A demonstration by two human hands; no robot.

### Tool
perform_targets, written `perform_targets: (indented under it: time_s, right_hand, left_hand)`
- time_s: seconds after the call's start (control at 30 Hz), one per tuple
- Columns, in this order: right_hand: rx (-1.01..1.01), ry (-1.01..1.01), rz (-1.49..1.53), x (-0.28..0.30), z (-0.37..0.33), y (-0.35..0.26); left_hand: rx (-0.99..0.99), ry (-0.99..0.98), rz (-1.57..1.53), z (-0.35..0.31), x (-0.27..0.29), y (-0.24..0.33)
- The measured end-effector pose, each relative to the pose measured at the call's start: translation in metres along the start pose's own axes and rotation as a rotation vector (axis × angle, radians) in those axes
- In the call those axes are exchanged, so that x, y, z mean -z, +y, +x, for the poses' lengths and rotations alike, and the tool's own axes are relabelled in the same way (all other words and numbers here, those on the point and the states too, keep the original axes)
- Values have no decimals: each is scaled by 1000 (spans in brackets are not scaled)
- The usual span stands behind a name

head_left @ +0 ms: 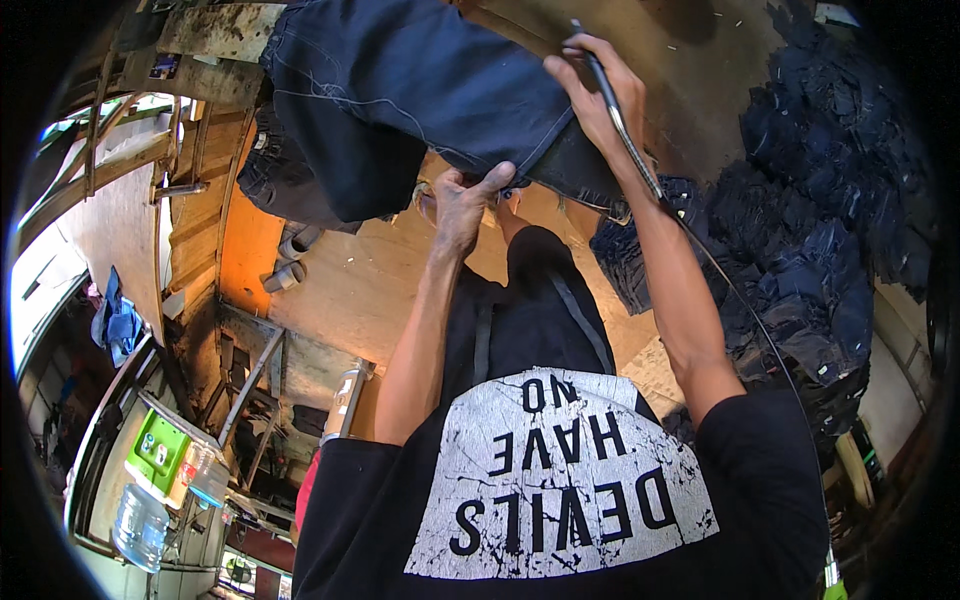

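Note:
A dark navy pair of trousers or shorts (450, 75) stretches across the top of the view, with pale stitching and loose white threads. My left hand (465, 205) pinches its near edge between thumb and fingers. Over the garment's right end, my right hand (612, 95) is closed around a slim black rod-like tool (603, 80). A thin cord or hose (735, 285) appears to continue from that tool along my right forearm and down past the sleeve. The tool's exact kind does not show, nor do the fingertips under the cloth.
Dark garments lie heaped in a large pile (790, 220) on the right. More dark cloth (290, 175) hangs at the left, beneath the garment. Farther left are a green tray (158, 450), a clear water jug (140, 527) and a metal frame (255, 375). Brown flooring (350, 290) shows below.

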State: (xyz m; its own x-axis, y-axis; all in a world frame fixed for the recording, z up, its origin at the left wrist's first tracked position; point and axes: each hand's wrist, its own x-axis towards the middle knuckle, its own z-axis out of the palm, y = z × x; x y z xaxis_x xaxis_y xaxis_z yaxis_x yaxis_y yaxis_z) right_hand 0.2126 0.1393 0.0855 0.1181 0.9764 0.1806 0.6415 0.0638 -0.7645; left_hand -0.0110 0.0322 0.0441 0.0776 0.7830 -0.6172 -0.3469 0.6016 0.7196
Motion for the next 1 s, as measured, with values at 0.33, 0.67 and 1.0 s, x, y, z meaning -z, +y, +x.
perform_targets:
  time_s: [0.33, 0.67, 1.0]
  right_hand:
    - [-37, -222, 115, 2, 9, 32]
    - [-65, -140, 127, 3, 5, 33]
    - [89, -24, 234, 39, -68, 0]
  left_hand:
    - [-1, -36, -70, 0, -20, 2]
    - [-57, -17, 204, -14, -28, 35]
    - [-247, 45, 678, -7, -13, 14]
